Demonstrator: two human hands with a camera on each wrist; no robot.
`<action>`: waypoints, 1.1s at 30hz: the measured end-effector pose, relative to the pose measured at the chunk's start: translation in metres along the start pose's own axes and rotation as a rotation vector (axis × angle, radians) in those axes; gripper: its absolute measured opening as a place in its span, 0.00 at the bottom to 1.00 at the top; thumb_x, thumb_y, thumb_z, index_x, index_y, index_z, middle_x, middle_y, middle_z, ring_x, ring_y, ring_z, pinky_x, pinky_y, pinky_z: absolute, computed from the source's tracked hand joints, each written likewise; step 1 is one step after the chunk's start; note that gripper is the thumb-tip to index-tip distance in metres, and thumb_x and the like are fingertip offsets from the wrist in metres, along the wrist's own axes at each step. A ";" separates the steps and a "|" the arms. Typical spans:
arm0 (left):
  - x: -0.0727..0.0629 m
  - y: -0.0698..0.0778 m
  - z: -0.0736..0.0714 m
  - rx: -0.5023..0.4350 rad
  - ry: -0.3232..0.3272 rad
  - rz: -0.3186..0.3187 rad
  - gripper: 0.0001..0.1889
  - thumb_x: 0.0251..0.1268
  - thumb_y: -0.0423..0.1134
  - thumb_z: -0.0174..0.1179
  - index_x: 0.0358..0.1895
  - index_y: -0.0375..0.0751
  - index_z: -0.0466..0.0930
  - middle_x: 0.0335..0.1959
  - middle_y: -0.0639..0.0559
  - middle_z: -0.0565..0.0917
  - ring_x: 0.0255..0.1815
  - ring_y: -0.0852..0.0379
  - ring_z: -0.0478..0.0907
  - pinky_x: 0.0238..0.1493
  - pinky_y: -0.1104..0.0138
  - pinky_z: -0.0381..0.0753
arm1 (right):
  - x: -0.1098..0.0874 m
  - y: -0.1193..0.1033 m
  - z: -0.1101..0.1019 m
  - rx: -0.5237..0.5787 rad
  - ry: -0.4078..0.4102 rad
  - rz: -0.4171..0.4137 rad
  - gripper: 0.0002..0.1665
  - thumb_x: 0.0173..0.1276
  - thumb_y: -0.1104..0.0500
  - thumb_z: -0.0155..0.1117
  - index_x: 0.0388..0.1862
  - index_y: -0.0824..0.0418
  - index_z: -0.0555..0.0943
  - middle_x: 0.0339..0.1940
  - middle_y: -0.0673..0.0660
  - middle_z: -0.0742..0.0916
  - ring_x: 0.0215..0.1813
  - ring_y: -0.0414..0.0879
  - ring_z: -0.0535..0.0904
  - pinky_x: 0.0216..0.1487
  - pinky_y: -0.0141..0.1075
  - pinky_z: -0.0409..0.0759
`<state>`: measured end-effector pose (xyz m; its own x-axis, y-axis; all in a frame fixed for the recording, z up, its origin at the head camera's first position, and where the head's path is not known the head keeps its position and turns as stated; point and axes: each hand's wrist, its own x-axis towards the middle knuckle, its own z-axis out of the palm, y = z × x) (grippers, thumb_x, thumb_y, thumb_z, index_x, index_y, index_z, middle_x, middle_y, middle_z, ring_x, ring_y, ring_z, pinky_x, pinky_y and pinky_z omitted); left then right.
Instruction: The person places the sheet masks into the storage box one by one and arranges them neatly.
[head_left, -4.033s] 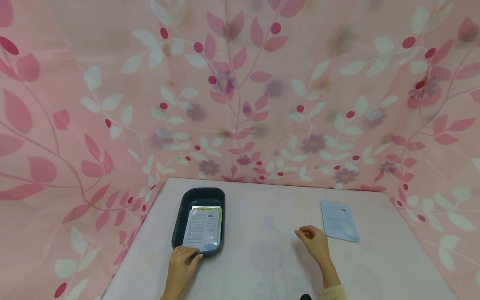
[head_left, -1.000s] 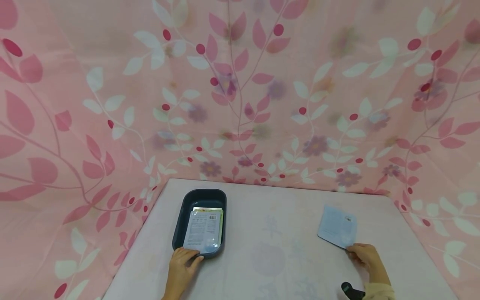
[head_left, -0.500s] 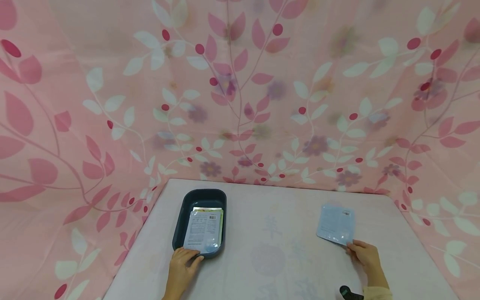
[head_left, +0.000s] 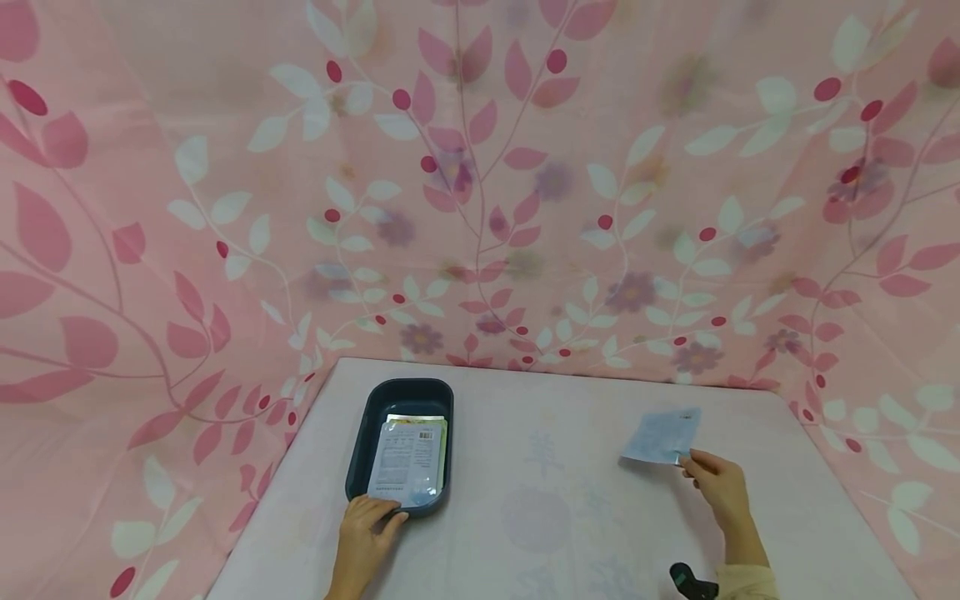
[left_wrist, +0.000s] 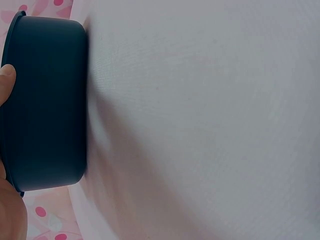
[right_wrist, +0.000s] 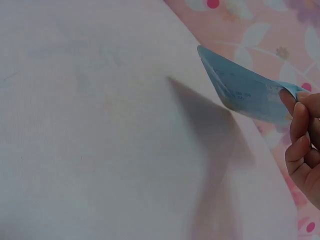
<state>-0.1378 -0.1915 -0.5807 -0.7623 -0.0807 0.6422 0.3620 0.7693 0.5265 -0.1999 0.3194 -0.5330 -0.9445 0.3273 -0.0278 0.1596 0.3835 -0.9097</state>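
My right hand (head_left: 718, 487) pinches a light-blue flat packet (head_left: 663, 437) by its near right corner. In the right wrist view the packet (right_wrist: 247, 92) is raised off the white tabletop, tilted, with its shadow below. My left hand (head_left: 364, 533) grips the near rim of a dark teal plastic tub (head_left: 363, 421) at the left of the table. In the left wrist view the thumb (left_wrist: 7, 82) lies over the rim, against the outer wall of the tub (left_wrist: 47, 105). Inside the tub lie stacked flat packets, the top one (head_left: 405, 460) pale with printed text and a barcode.
A white cloth with faint prints covers the table (head_left: 536, 517). Pink floral fabric (head_left: 480, 183) hangs behind and at both sides, right at the table's edges. A black device (head_left: 692, 581) sits by the right wrist, near the cream sleeve (head_left: 746, 582).
The right hand went to the blue packet, took it by its near corner and raised it, shifting it slightly left. The left hand stays on the tub's rim.
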 end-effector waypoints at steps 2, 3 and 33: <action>0.000 0.000 0.000 -0.005 -0.007 -0.015 0.13 0.30 0.27 0.78 0.24 0.38 0.85 0.23 0.56 0.84 0.30 0.58 0.78 0.49 0.66 0.66 | -0.001 -0.008 0.002 0.001 -0.007 -0.025 0.24 0.67 0.63 0.60 0.53 0.82 0.72 0.23 0.48 0.85 0.25 0.32 0.77 0.28 0.27 0.76; 0.000 0.000 0.000 -0.010 -0.010 -0.021 0.12 0.31 0.26 0.78 0.25 0.37 0.85 0.24 0.56 0.84 0.31 0.57 0.78 0.50 0.66 0.66 | -0.001 -0.012 0.004 0.005 -0.012 -0.038 0.24 0.67 0.63 0.60 0.53 0.82 0.72 0.23 0.47 0.85 0.25 0.32 0.77 0.28 0.27 0.76; -0.001 0.001 -0.001 0.003 0.002 -0.006 0.13 0.30 0.27 0.78 0.25 0.37 0.85 0.23 0.56 0.84 0.30 0.58 0.77 0.47 0.65 0.67 | -0.014 -0.079 0.039 0.139 -0.127 -0.196 0.20 0.65 0.64 0.63 0.49 0.80 0.76 0.22 0.45 0.84 0.27 0.36 0.76 0.32 0.28 0.77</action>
<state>-0.1367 -0.1913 -0.5806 -0.7635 -0.0863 0.6400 0.3557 0.7710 0.5283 -0.2107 0.2510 -0.4768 -0.9833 0.1447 0.1106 -0.0622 0.3037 -0.9507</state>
